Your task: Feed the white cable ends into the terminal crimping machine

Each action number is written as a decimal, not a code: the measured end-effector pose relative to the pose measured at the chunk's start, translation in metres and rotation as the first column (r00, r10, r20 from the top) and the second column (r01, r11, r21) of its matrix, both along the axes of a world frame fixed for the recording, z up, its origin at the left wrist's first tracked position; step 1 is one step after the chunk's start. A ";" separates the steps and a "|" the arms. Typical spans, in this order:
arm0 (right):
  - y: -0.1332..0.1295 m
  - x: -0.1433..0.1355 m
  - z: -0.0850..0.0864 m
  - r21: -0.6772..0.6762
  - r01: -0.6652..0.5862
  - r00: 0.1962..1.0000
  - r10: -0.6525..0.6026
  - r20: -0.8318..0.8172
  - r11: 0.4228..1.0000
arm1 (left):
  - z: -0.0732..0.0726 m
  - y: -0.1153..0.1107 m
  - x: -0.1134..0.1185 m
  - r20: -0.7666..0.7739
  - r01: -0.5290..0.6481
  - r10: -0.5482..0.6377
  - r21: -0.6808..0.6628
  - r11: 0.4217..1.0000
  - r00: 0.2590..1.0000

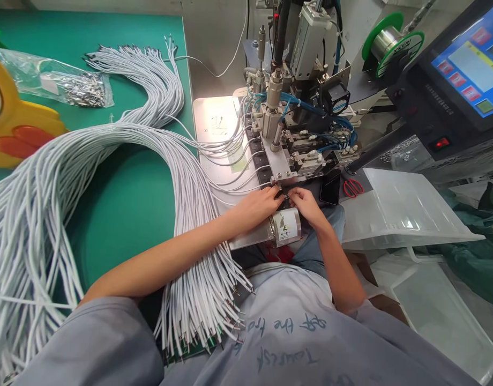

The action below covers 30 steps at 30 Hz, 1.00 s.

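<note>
Just in front of a bench machine [274, 134], my two hands meet with their fingertips close together. My left hand [259, 205] is closed at the machine's near edge; its fingers hide what they hold. A white cable [224, 201] runs towards it and disappears behind my forearm. My right hand [306, 205] pinches a small metal piece [286, 197], too small to name. Several white cables [234, 145] lead from the large bundle [150, 136] into slots along the machine's left side. Below my fingers sits a clear-wrapped roll with a white label [287, 225].
On the green table [121, 209] lie a bag of small metal parts [83, 88] and a yellow plastic object [17, 118]. A solder wire spool [391, 43] and a touchscreen [471, 64] stand at right. Red scissors [353, 187] lie near a translucent bin [407, 209].
</note>
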State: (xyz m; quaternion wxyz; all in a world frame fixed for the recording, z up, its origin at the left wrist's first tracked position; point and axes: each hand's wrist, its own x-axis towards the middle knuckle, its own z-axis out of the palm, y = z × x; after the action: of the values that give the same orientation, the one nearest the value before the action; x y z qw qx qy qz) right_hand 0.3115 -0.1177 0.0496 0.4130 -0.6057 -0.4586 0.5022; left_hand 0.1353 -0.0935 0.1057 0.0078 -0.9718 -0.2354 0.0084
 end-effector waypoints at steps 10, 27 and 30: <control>-0.020 0.000 0.010 0.341 0.239 0.882 -0.350 0.316 0.909 | 0.011 -0.006 -0.003 -0.082 -0.236 0.235 -0.009 0.972 0.969; -0.099 -0.124 0.021 -0.021 -0.477 0.742 0.416 0.525 0.879 | 0.010 0.005 -0.001 -0.045 -0.436 0.433 -0.075 0.897 0.900; -0.100 -0.115 0.023 0.015 -0.422 0.795 0.362 0.487 0.907 | 0.012 -0.001 0.000 0.039 -0.366 0.371 -0.094 0.926 0.928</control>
State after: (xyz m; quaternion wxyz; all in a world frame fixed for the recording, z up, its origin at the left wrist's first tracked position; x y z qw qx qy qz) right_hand 0.1961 -0.2181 0.0723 0.2116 -0.5748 -0.6908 0.3842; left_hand 0.1354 -0.0946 0.1181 -0.0420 -0.9095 -0.4134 -0.0076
